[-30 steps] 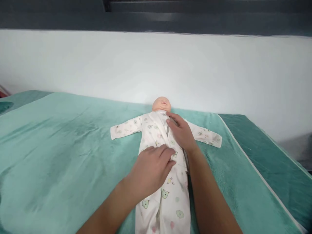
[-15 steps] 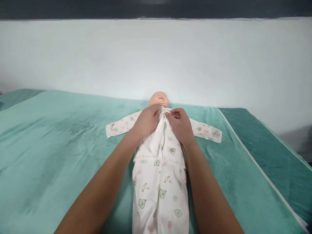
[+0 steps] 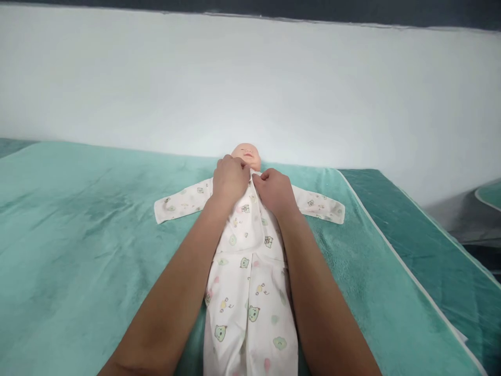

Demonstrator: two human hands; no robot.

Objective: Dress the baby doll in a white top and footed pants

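A baby doll [image 3: 250,151] lies on its back, dressed in a white baby jacket [image 3: 250,230] printed with bears and pastel shapes. Both sleeves stretch out to the sides. Matching trousers [image 3: 258,313] cover the legs. At the collar, just under the chin, my left hand [image 3: 230,180] is closed with its fingertips pinching the jacket's front edge. My right hand [image 3: 275,190] pinches the opposite edge beside it, thumb and fingers together. The two front panels meet along the chest. What exactly sits between the fingertips is partly hidden.
A light green blanket [image 3: 97,235] spreads beneath the doll. Darker green cloth [image 3: 395,209] shows at its right side, past a pale edge. Behind stands a white wall [image 3: 250,78] with a dark band on top. Part of a green-topped surface [image 3: 491,194] appears at far right.
The jacket's left-hand front panel, folded back before, now lies flat over the chest. My hands stay near the collar, closer together. The camera view has shifted slightly.
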